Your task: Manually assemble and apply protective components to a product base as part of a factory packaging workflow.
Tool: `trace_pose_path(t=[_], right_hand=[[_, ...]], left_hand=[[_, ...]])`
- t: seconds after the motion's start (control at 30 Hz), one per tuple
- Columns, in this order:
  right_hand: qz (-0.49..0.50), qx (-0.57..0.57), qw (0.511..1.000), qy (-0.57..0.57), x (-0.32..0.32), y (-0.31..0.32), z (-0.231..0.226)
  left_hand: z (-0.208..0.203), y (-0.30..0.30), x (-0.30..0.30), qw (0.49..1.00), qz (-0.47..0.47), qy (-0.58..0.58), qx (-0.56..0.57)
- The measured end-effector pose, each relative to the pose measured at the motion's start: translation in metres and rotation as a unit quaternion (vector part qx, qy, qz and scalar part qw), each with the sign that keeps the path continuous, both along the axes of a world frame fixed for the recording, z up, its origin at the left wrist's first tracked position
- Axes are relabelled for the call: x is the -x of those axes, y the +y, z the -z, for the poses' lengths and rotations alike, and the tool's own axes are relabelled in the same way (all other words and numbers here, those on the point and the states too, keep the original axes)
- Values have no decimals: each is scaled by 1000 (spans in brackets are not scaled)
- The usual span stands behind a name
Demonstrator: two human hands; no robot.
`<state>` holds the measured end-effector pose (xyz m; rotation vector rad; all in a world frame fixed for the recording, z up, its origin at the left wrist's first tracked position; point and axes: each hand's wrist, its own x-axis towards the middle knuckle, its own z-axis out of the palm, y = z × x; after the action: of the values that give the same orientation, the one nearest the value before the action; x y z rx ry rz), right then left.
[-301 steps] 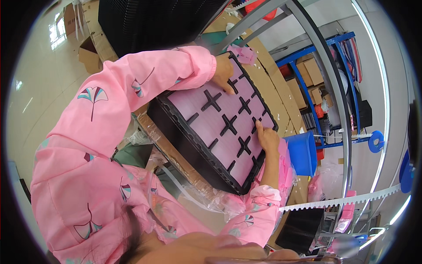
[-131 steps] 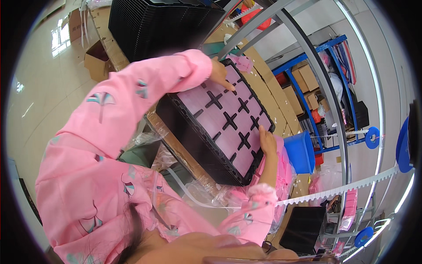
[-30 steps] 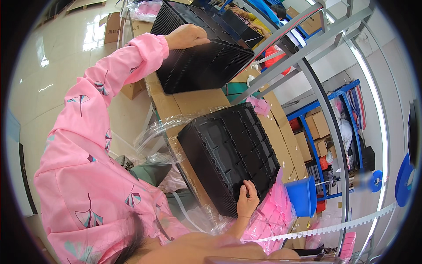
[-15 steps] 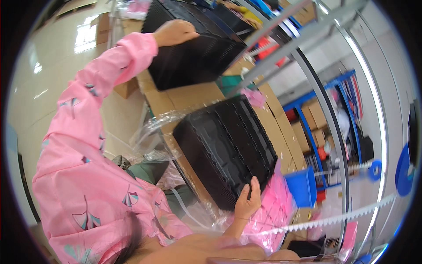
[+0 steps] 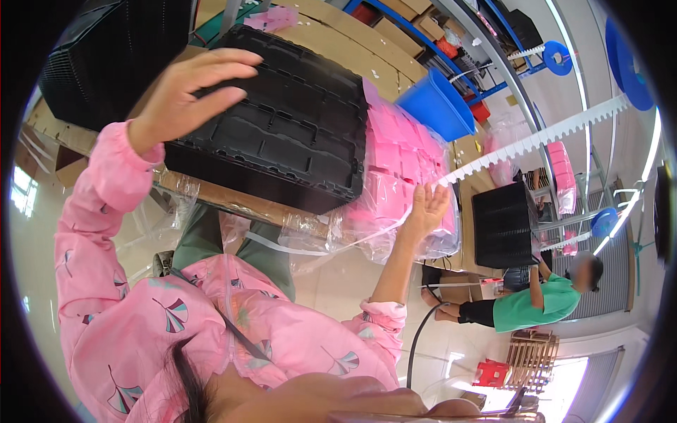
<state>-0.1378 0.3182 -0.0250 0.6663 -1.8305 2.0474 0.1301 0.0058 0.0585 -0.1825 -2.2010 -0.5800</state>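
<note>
A stack of black plastic trays (image 5: pixel 303 141), with a moulded, notched top, lies on the cardboard-covered bench in front of me. Over its left end is my left hand (image 5: pixel 194 95), fingers and thumb spread, holding nothing; whether the fingertips touch the trays I cannot tell. To the right of the stack, my right hand (image 5: pixel 424 211) is raised with its fingers stretched out. A white toothed strip (image 5: pixel 536 144) comes down from a blue reel (image 5: pixel 630 63) to those fingertips, and its loose end trails left below the bench edge. Pink pieces in clear plastic (image 5: pixel 402 151) sit behind that hand.
Another black stack (image 5: pixel 116 60) stands at the left, and a further one (image 5: pixel 504 225) at the right. A blue bin (image 5: pixel 438 106) is behind the pink pieces. Metal frame bars rise at the right. A person in green (image 5: pixel 539 307) works farther off.
My view has swung to the right. My left hand has come off the left stack to above the middle one. My right hand has left the trays and moved to the toothed strip.
</note>
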Motion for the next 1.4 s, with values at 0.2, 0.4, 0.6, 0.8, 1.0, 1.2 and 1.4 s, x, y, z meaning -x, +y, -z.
trace_pose_path(t=[0.2, 0.4, 0.6, 0.8, 1.0, 1.2, 1.4], right_hand=[[330, -182, 911, 165, 5, 15, 0], [-56, 14, 984, -170, -6, 34, 23], [-206, 39, 962, -175, -76, -7, 9], [-274, 20, 940, -203, -104, -37, 8], [-324, 12, 921, -215, -120, -50, 14], [-107, -82, 988, 81, -112, -42, 21], [-29, -161, 938, 306, -107, -53, 4]], left_hand=[[6, 50, 54, 985, 167, -2, -41], [1, 82, 88, 976, 207, -28, -61], [-3, 107, 130, 953, 230, -117, -158], [-7, 129, 153, 933, 262, -97, -228], [-5, 118, 144, 952, 221, -135, -164], [18, 99, 118, 967, 107, -141, -184], [41, 96, 102, 946, 99, -215, -220]])
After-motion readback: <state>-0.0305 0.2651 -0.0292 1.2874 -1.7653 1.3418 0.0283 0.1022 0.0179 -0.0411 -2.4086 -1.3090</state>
